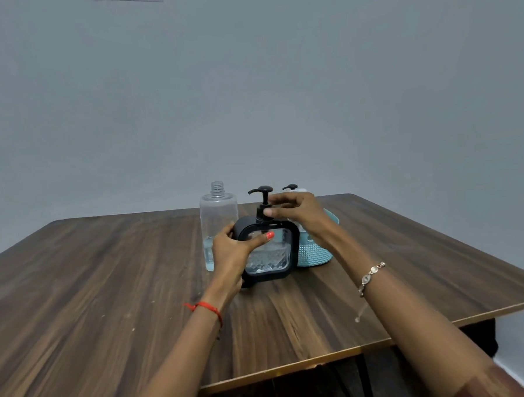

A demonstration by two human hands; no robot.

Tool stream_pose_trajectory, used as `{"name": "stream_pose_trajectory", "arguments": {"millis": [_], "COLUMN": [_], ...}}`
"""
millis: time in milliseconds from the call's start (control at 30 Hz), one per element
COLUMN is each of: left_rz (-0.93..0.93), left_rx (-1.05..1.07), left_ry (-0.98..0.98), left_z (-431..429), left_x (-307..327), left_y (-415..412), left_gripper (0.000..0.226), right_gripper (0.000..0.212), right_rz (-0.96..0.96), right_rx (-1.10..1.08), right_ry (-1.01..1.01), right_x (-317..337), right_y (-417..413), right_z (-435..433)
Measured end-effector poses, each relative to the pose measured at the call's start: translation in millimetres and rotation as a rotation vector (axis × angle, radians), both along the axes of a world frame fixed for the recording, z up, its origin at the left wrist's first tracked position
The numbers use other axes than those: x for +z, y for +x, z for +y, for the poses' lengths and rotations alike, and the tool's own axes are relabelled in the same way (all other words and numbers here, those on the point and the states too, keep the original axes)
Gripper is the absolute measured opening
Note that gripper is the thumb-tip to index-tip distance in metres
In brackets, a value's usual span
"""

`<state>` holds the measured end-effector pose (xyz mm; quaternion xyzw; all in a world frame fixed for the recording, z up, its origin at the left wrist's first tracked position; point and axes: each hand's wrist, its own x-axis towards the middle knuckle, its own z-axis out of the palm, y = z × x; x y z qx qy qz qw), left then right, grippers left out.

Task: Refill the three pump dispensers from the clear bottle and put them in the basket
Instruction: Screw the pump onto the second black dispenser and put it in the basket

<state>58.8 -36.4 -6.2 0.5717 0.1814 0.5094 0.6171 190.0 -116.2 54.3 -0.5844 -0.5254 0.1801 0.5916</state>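
A square black-framed pump dispenser point(268, 255) with a clear patterned body stands on the wooden table point(107, 282). My left hand point(235, 254) grips its left side, thumb across the front. My right hand point(294, 210) pinches the black pump collar at its neck. Just behind to the left stands the clear bottle point(216, 225), uncapped, with a little liquid at the bottom. A teal basket point(315, 253) sits to the right behind my right wrist. Another pump dispenser point(292, 188) rises from the basket, mostly hidden by my hand.
The table's front edge runs diagonally near me, and its right corner drops off beside my right forearm. A plain grey wall stands behind the table.
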Motion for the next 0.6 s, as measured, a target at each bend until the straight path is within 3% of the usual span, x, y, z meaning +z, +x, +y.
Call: {"name": "stream_pose_trajectory", "arguments": {"millis": [133,333,600], "left_rz": [-0.050,-0.025,0.054], "left_rx": [-0.026,-0.148,-0.215], "left_ry": [0.023,0.082,0.192], "left_z": [5,10,21], "left_x": [9,30,58], "left_y": [8,38,86], "left_gripper": [0.034,0.019,0.032], "right_gripper": [0.033,0.034,0.037], "right_rz": [-0.046,0.049,-0.017], "right_rx": [0.074,0.056,-0.040], "right_ry": [-0.144,-0.088,-0.016], "right_x": [2,19,40], "right_y": [27,59,102], "right_z": [-17,-32,-34]}}
